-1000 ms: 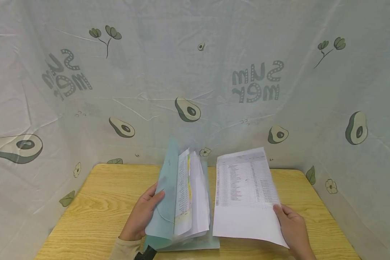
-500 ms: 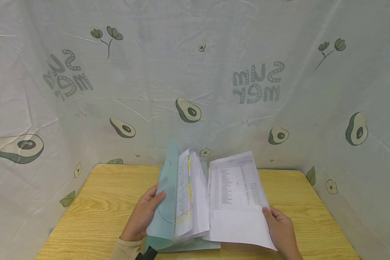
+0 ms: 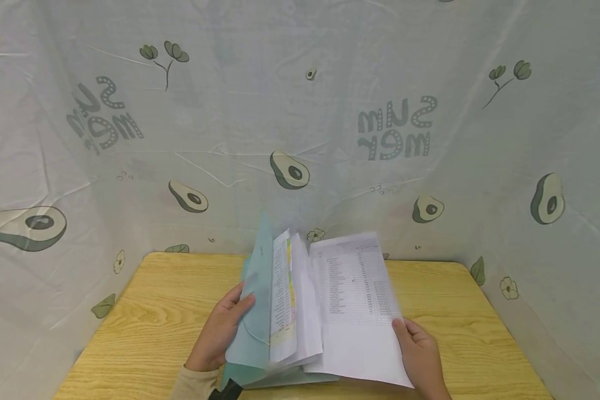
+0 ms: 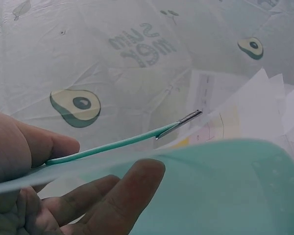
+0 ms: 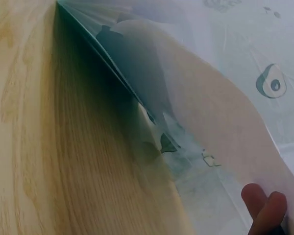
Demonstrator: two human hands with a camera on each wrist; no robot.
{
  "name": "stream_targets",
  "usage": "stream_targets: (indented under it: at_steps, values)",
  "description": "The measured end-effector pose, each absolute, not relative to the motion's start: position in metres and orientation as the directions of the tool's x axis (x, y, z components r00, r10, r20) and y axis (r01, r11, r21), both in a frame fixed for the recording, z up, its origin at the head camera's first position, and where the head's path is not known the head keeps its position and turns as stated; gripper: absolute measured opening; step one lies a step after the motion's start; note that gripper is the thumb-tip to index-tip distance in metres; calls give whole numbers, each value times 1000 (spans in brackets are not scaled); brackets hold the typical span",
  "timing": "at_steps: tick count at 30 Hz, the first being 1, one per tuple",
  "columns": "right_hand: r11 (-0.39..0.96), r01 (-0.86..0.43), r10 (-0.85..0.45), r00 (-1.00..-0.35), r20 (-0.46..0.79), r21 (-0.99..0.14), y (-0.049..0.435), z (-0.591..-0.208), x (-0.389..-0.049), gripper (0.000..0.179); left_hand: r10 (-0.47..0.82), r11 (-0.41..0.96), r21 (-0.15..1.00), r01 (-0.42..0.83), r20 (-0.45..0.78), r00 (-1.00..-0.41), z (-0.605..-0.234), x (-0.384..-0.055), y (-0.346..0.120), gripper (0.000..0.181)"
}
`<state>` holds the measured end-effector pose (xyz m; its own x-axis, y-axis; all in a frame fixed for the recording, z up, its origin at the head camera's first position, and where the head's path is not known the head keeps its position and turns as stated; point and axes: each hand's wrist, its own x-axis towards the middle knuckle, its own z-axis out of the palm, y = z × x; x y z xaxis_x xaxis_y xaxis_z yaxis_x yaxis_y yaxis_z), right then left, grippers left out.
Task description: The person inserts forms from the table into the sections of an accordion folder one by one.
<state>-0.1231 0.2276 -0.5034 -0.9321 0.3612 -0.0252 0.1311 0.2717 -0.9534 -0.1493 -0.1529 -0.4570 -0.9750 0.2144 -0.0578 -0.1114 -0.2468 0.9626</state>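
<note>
In the head view my left hand (image 3: 220,328) grips the raised cover of a pale teal folder (image 3: 254,316), thumb on its near face. Inside the folder stand several papers (image 3: 308,311), one with yellow and green markings. A teal cord (image 4: 112,145) with a metal tip (image 4: 179,125) shows at the cover in the left wrist view. My right hand (image 3: 422,353) pinches the right edge of a white sheet (image 3: 357,350) printed with a table. The sheet's left edge lies against the folder's papers; whether it is between them, I cannot tell. In the right wrist view the sheet (image 5: 220,107) bows upward.
Folder and hands are over a wood-grain table (image 3: 170,294). A pale curtain (image 3: 230,111) printed with avocados and mirrored lettering encloses the back and both sides. A black strap end (image 3: 226,390) shows near my left sleeve (image 3: 194,383).
My right hand has moved left with the printed sheet, from apart on the right up to the folder's papers. The left hand and folder have hardly moved.
</note>
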Motion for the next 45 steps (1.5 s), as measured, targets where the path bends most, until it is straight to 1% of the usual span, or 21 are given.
stream_targets:
  at_steps: [3, 10, 20, 29, 38, 42, 45]
  values:
    - [275, 133, 342, -939, -33, -952, 225, -506, -125, 51, 217, -245, 963, -109, -55, -975, -457, -149, -153, 49]
    - [388, 129, 328, -944, 6, -913, 230, -505, -134, 54, 234, -242, 965, -100, -42, -971, -457, -149, -153, 50]
    - [308, 123, 251, -967, -44, -943, 216, -501, -141, 47, 226, -220, 970, -105, -54, -973, -456, -150, -153, 51]
    - [285, 122, 195, -979, -68, -951, 192, -509, -144, 41, 238, -227, 968, -109, -54, -970, -456, -150, -151, 52]
    - [253, 91, 120, -991, -62, -963, 169, -519, -147, 40, 271, -220, 969, -111, -48, -961, -457, -149, -148, 54]
    - [236, 102, 101, -992, -80, -966, 163, -521, -148, 39, 268, -218, 970, -109, -47, -962, -458, -149, -147, 54]
    - [249, 121, 105, -990, -97, -961, 166, -523, -148, 40, 253, -207, 974, -97, -43, -967, -458, -148, -148, 55]
